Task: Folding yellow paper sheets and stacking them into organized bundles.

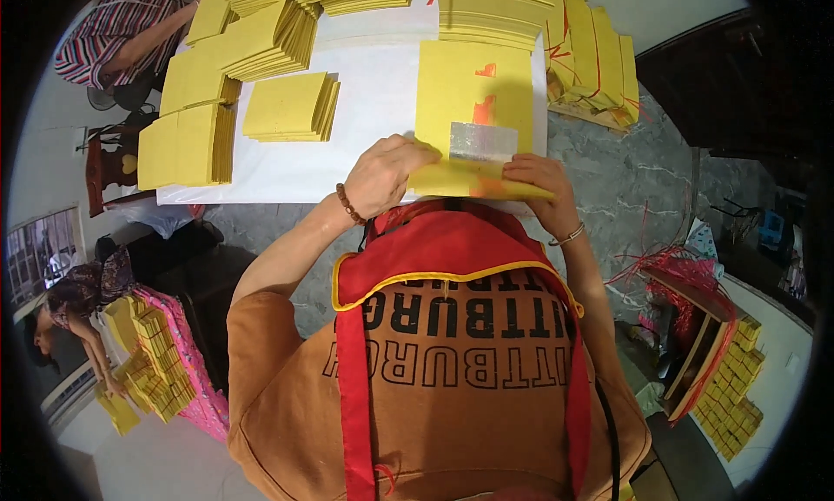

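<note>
At the left of the white-covered desk [373, 66] stand thick stacks of folded yellow paper [182, 145], then a small, slanted pile of yellow paper [287, 107]. Next, the left hand [395, 169] pinches the near left corner of a flat yellow paper sheet with a shiny silver square [483, 142], at the desk's near edge. The right hand [543, 181] grips its near right side. They seem to be folding the near strip; this calls for keeping it straight and pressing evenly.
</note>
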`<state>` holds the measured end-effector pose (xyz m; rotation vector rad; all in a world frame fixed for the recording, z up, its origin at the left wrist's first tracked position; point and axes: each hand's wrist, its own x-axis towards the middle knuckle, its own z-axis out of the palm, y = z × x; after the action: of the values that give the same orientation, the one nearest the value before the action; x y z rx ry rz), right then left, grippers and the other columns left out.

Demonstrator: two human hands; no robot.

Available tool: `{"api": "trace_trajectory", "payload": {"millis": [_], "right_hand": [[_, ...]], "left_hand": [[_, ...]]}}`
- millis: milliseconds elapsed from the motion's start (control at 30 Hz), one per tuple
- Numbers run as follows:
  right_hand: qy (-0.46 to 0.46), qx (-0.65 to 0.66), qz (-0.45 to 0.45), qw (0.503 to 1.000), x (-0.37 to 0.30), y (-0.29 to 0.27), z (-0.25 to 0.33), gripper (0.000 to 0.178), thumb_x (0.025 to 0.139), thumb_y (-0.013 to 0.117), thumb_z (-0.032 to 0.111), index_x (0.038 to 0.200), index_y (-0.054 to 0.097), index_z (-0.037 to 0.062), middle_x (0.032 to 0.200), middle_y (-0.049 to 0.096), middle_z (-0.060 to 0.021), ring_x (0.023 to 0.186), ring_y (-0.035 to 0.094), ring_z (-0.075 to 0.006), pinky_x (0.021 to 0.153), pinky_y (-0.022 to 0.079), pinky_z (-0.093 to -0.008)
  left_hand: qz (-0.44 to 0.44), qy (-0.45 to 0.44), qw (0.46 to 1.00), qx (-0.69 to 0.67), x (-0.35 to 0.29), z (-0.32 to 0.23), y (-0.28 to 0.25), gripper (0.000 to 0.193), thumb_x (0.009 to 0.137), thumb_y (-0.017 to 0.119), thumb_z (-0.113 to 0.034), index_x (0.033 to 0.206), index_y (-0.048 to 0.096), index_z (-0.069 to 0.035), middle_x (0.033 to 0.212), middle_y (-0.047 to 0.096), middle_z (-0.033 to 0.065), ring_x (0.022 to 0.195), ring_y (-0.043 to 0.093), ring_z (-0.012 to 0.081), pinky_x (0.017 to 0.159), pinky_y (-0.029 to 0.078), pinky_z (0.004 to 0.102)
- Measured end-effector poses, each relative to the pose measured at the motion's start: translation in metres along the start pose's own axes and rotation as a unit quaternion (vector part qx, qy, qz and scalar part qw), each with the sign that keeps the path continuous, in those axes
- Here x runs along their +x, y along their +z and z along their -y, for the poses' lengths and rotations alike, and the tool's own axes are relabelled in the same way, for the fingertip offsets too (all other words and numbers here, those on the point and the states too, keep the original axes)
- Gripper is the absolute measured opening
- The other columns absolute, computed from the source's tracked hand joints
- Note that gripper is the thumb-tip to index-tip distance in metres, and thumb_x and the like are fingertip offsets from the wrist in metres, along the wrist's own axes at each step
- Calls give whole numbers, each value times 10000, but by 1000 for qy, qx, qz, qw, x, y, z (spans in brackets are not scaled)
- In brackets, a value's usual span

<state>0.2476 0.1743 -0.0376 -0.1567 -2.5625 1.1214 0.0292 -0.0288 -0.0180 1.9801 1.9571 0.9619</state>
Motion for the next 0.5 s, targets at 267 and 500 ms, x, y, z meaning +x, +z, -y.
{"api": "trace_trajectory", "payload": {"millis": [267,500], "right_hand": [[234,228,-205,923,37,22,8,353,810,644,165,1133,566,44,797,646,-112,704,607,-126,588,451,-263],[301,50,-167,938,47,14,2,413,784,674,185,1160,569,50,684,607,-65,595,553,-101,540,421,-249]], "left_hand": [[-11,-357,920,-164,41,14,6,313,870,538,-278,771,573,16,617,579,177,577,569,302,551,431,391],[-36,-395,889,-227,49,30,16,308,858,553,-269,767,582,23,571,569,120,508,540,225,498,407,351]]}}
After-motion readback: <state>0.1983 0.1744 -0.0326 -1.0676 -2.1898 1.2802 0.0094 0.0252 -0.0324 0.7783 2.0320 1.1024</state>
